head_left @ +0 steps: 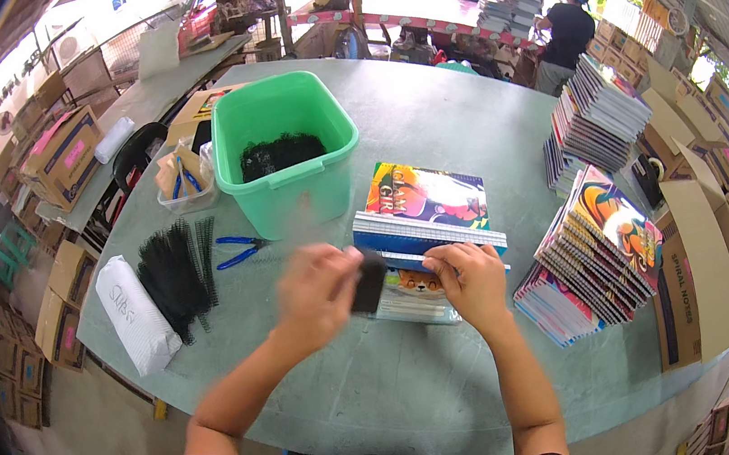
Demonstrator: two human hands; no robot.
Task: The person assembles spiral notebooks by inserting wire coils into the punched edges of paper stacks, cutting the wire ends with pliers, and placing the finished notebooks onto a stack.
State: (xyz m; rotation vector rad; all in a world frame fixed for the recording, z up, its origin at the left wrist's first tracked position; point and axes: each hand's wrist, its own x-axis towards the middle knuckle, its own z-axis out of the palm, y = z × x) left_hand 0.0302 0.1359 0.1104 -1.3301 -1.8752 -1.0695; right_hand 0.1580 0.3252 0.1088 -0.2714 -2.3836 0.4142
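Note:
A stack of colorful notebooks [433, 194] lies in front of me, with a blue-edged notebook [398, 241] across it and a cover with an orange animal face [419, 281] nearer to me. My right hand [473, 280] pinches the near edge of the blue-edged notebook between thumb and fingers. Left of it, my left hand [322, 289] is blurred by motion, its fingers curled together at the notebook's left end. A dark blocky thing [368, 281] sits against those fingers; its kind cannot be made out, nor whether they grip it.
Behind stands a green bin [292, 195] with black coils [283, 153]. To the left lie blue-handled pliers [238, 250], black spiral coils [175, 278], a white wrapped bundle [136, 315] and a plastic tub [186, 181]. Notebook stacks [591, 254] and an open carton [693, 269] stand right; two people are beyond.

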